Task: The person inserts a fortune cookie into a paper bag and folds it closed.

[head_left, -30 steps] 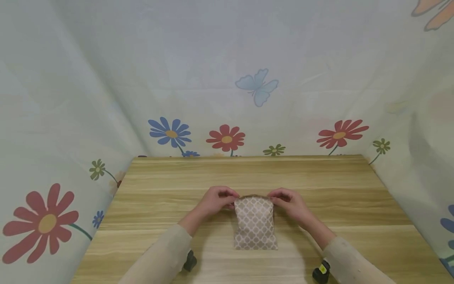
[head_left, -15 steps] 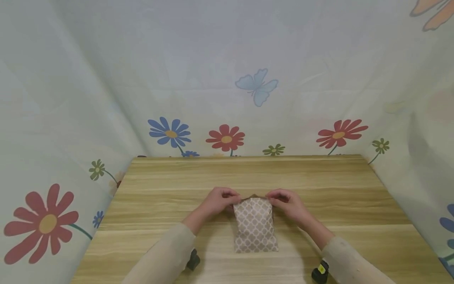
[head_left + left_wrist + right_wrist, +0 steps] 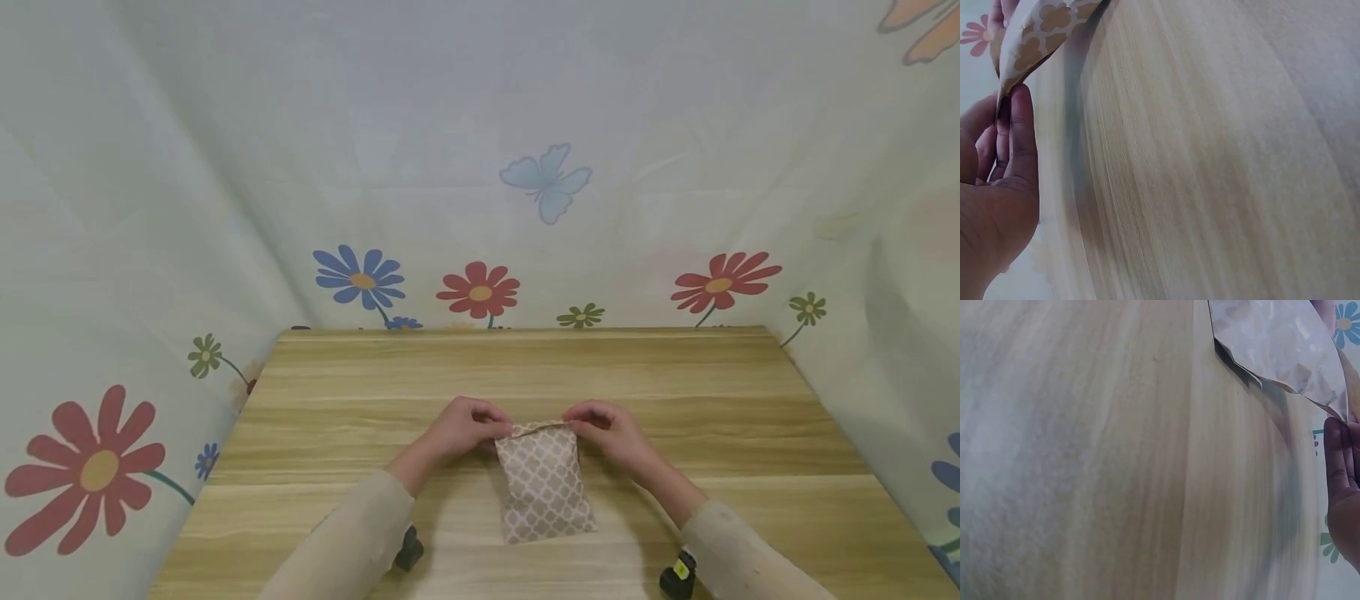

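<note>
A small tan paper bag with a white lattice pattern hangs between both hands, its top edge toward the far side of the table. My left hand pinches the bag's upper left corner between thumb and fingers; the left wrist view shows the fingers at that corner. At the upper right corner, my right hand pinches the paper in the same way. The top edge shows a narrow slit and a strip of the back panel. In the right wrist view the bag looks pale and crinkled. Its contents are hidden.
The wood-grain table spreads around the hands. Behind and beside it hangs a pale curtain printed with flowers and butterflies. Dark wrist cameras sit under both sleeves.
The bag's bottom has swung slightly toward the person and to the right. Its top edge has tipped, so the back panel's pattern now shows. Both hands keep their pinch with little movement.
</note>
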The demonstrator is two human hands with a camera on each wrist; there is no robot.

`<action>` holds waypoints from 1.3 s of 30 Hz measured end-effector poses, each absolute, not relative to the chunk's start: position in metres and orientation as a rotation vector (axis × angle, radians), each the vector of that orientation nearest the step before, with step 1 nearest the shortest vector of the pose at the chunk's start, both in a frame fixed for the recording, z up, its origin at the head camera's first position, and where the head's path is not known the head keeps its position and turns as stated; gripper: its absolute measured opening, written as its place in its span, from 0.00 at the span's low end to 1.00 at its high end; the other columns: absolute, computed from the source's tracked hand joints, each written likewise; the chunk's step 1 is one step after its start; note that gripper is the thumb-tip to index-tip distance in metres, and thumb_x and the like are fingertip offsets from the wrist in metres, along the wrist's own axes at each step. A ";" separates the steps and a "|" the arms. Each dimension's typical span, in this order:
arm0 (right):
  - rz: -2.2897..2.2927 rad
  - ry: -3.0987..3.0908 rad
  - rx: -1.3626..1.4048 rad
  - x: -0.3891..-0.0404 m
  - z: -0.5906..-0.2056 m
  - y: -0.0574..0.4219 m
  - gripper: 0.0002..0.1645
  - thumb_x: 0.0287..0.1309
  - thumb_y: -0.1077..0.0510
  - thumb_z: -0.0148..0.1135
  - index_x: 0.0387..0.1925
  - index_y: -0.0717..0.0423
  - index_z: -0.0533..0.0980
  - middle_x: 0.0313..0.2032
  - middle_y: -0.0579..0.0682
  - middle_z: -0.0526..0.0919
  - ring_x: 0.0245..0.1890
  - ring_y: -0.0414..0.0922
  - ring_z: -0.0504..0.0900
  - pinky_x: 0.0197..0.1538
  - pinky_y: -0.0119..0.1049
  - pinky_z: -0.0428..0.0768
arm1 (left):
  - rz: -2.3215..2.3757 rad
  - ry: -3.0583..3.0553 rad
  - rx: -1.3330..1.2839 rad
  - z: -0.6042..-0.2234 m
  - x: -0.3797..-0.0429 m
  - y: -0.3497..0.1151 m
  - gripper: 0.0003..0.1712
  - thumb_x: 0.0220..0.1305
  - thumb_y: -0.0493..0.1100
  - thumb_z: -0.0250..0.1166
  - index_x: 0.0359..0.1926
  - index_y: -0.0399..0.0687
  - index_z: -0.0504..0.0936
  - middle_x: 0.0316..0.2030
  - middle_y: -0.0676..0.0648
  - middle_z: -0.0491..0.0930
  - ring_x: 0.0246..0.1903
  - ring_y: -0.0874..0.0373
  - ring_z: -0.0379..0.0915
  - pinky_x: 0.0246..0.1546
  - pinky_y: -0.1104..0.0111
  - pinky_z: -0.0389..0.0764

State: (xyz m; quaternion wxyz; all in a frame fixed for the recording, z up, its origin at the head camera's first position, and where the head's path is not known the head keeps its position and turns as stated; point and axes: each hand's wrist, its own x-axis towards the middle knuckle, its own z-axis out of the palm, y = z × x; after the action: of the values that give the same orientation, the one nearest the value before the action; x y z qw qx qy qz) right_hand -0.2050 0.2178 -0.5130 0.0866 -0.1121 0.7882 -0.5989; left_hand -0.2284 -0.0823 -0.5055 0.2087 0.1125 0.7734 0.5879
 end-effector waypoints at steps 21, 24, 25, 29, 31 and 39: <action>-1.211 2.522 -0.812 -0.241 -0.459 0.206 0.16 0.75 0.52 0.66 0.54 0.58 0.86 0.49 0.48 0.90 0.50 0.45 0.86 0.53 0.41 0.85 | 1.588 2.270 0.375 -0.494 -0.225 -0.080 0.08 0.69 0.42 0.75 0.43 0.42 0.92 0.37 0.49 0.90 0.34 0.60 0.85 0.42 0.57 0.90; -1.118 2.484 -0.886 -0.243 -0.455 0.197 0.14 0.73 0.54 0.68 0.51 0.59 0.87 0.46 0.46 0.90 0.47 0.43 0.86 0.52 0.41 0.85 | 1.566 2.286 0.395 -0.492 -0.225 -0.077 0.08 0.69 0.44 0.75 0.43 0.44 0.92 0.37 0.50 0.90 0.35 0.60 0.85 0.43 0.59 0.89; -1.097 2.480 -0.898 -0.243 -0.455 0.194 0.13 0.73 0.54 0.69 0.50 0.58 0.88 0.46 0.46 0.90 0.46 0.42 0.86 0.51 0.40 0.85 | 1.559 2.291 0.397 -0.492 -0.225 -0.077 0.08 0.70 0.44 0.75 0.43 0.45 0.92 0.37 0.50 0.90 0.35 0.60 0.85 0.43 0.60 0.88; -1.057 2.479 -0.926 -0.244 -0.457 0.185 0.09 0.72 0.56 0.69 0.47 0.54 0.88 0.44 0.44 0.90 0.44 0.39 0.85 0.49 0.36 0.84 | 1.536 2.323 0.396 -0.493 -0.226 -0.075 0.07 0.70 0.45 0.74 0.43 0.47 0.93 0.36 0.52 0.90 0.36 0.59 0.85 0.42 0.65 0.87; -1.057 2.470 -0.941 -0.245 -0.458 0.182 0.07 0.73 0.57 0.68 0.45 0.53 0.89 0.42 0.43 0.90 0.42 0.39 0.85 0.48 0.35 0.84 | 1.530 2.330 0.387 -0.493 -0.227 -0.075 0.07 0.71 0.45 0.74 0.43 0.48 0.93 0.36 0.52 0.90 0.36 0.59 0.85 0.42 0.65 0.87; -1.065 2.437 -0.889 -0.243 -0.460 0.178 0.04 0.70 0.56 0.70 0.40 0.50 0.88 0.37 0.39 0.89 0.39 0.37 0.84 0.46 0.34 0.84 | 1.507 2.350 0.406 -0.493 -0.226 -0.073 0.05 0.70 0.44 0.74 0.42 0.49 0.93 0.36 0.53 0.89 0.35 0.60 0.84 0.41 0.64 0.86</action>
State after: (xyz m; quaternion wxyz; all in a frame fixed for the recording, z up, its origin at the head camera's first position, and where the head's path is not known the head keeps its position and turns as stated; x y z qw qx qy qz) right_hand -0.2432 0.1781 -0.4604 0.1678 -0.3126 0.8568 -0.3742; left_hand -0.2261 -0.0732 -0.4926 0.1597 0.1422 0.8223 0.5274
